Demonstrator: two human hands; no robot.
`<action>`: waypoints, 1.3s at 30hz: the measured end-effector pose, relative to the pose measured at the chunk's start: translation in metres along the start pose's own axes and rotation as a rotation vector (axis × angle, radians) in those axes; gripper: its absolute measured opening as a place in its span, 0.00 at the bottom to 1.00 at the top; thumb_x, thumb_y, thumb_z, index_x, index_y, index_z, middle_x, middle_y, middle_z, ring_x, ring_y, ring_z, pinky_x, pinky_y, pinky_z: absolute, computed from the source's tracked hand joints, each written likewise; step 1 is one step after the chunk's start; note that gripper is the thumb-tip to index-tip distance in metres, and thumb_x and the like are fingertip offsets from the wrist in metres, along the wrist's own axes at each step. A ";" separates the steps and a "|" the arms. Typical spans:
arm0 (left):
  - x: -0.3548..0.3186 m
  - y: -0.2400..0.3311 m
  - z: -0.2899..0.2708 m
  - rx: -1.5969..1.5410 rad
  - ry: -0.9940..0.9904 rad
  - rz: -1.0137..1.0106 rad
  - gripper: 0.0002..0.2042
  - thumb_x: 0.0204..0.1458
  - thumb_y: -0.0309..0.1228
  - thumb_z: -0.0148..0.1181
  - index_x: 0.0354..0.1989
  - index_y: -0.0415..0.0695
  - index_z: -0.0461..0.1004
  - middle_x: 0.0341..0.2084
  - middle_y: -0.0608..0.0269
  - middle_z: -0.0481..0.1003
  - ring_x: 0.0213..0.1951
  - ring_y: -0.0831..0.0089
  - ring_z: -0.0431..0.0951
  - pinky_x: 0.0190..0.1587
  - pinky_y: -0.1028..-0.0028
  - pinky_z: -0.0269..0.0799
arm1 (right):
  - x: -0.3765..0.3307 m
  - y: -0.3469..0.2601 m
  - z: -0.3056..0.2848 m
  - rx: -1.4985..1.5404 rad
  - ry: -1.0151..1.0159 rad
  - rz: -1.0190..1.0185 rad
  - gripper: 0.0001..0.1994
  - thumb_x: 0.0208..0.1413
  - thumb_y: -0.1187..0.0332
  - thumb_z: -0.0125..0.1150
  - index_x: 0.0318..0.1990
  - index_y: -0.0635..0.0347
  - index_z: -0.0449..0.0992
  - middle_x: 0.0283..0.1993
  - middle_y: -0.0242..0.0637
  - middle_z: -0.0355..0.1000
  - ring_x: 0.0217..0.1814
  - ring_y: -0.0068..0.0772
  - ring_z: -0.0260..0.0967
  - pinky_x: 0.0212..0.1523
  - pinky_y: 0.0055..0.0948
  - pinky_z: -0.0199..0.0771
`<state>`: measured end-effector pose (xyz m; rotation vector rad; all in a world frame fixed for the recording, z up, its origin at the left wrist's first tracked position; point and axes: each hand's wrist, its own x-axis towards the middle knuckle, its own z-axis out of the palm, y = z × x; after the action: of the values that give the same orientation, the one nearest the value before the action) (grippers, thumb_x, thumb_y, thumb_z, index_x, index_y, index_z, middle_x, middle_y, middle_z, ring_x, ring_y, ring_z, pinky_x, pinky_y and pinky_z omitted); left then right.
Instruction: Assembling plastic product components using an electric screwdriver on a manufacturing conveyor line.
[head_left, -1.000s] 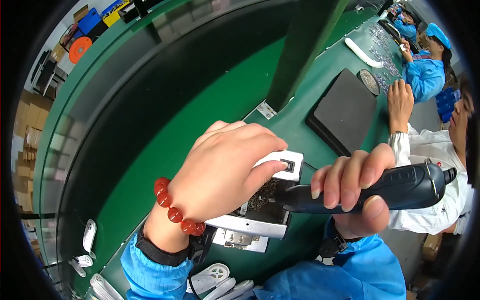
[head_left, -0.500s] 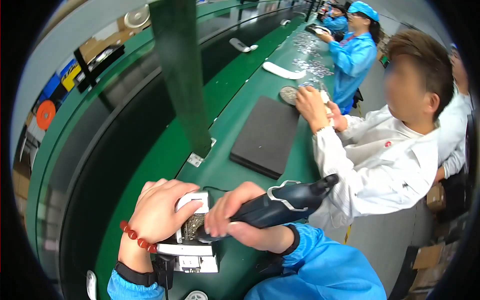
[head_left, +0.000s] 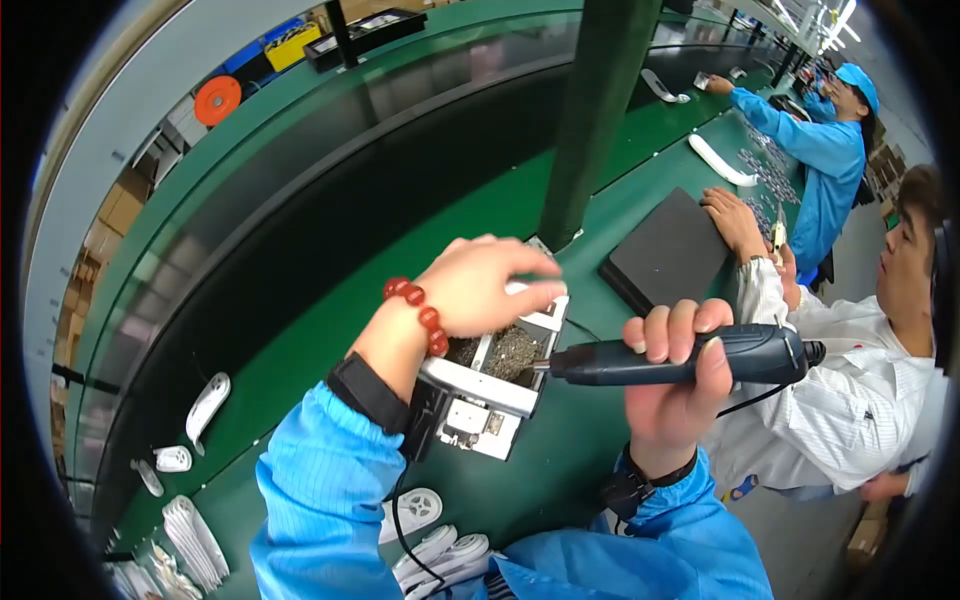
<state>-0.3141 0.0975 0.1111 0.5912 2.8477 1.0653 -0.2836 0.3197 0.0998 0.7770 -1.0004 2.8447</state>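
My right hand point(head_left: 680, 370) is wrapped round a dark electric screwdriver point(head_left: 640, 361), held almost level with its tip to the left. The tip is at the right edge of a white screw feeder point(head_left: 482, 385), beside its pile of small screws point(head_left: 513, 353). My left hand point(head_left: 490, 287) hovers over the far side of the feeder, thumb and forefinger apart. It hides part of the feeder, and a small white patch shows under the thumb; I cannot tell whether the fingers touch it.
White curved shells point(head_left: 415, 512) lie close to me, and more shells point(head_left: 195, 540) sit at the lower left. A green post point(head_left: 595, 130) rises beyond the feeder. Right of it lies a black flat box point(head_left: 670, 250). A co-worker in white point(head_left: 830, 370) works close on my right.
The view has swung to the left. My left hand has lifted from the feeder's edge, and the screwdriver has turned more level. A farther co-worker's arm now reaches over the belt.
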 end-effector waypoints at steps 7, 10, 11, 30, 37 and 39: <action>-0.065 0.006 0.004 -0.249 0.399 -0.084 0.10 0.60 0.29 0.54 0.46 0.39 0.76 0.43 0.56 0.74 0.47 0.66 0.75 0.53 0.70 0.70 | -0.011 -0.008 0.007 0.081 0.036 -0.006 0.07 0.63 0.64 0.50 0.44 0.53 0.63 0.31 0.29 0.61 0.35 0.26 0.60 0.45 0.36 0.63; -0.096 0.030 0.022 -0.197 0.388 -0.061 0.11 0.55 0.23 0.56 0.47 0.39 0.76 0.44 0.55 0.72 0.48 0.61 0.74 0.51 0.68 0.70 | -0.010 -0.006 0.011 0.061 0.031 -0.004 0.07 0.63 0.65 0.50 0.44 0.54 0.64 0.32 0.29 0.62 0.36 0.26 0.61 0.45 0.37 0.63; -0.101 0.036 0.026 -0.170 0.390 -0.017 0.13 0.53 0.22 0.57 0.47 0.40 0.75 0.45 0.56 0.72 0.48 0.61 0.74 0.51 0.68 0.70 | -0.010 -0.004 0.012 0.042 0.034 -0.002 0.07 0.63 0.65 0.50 0.44 0.54 0.64 0.32 0.30 0.62 0.37 0.27 0.61 0.45 0.37 0.63; -0.094 0.034 0.038 0.226 0.515 0.084 0.10 0.52 0.27 0.59 0.42 0.46 0.80 0.38 0.64 0.81 0.40 0.66 0.79 0.46 0.68 0.66 | -0.013 -0.022 0.030 0.146 -0.015 -0.033 0.07 0.63 0.64 0.51 0.44 0.54 0.64 0.30 0.27 0.61 0.34 0.24 0.59 0.45 0.32 0.61; -0.202 0.062 0.023 0.122 0.574 -0.234 0.06 0.49 0.28 0.67 0.35 0.46 0.77 0.30 0.64 0.80 0.28 0.59 0.74 0.36 0.68 0.69 | -0.046 -0.010 0.047 0.140 -0.296 0.095 0.12 0.60 0.60 0.57 0.38 0.55 0.62 0.24 0.29 0.62 0.24 0.25 0.61 0.31 0.30 0.64; -0.254 0.070 0.027 0.055 0.530 -0.330 0.04 0.47 0.28 0.68 0.29 0.45 0.79 0.27 0.63 0.80 0.28 0.62 0.76 0.37 0.69 0.68 | -0.062 -0.003 0.060 0.112 -0.334 0.184 0.15 0.58 0.59 0.62 0.37 0.56 0.62 0.24 0.31 0.65 0.25 0.28 0.66 0.29 0.33 0.70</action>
<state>-0.0509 0.0693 0.1121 -0.2004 3.2480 1.2293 -0.2017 0.2947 0.1126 1.2682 -0.9979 3.0112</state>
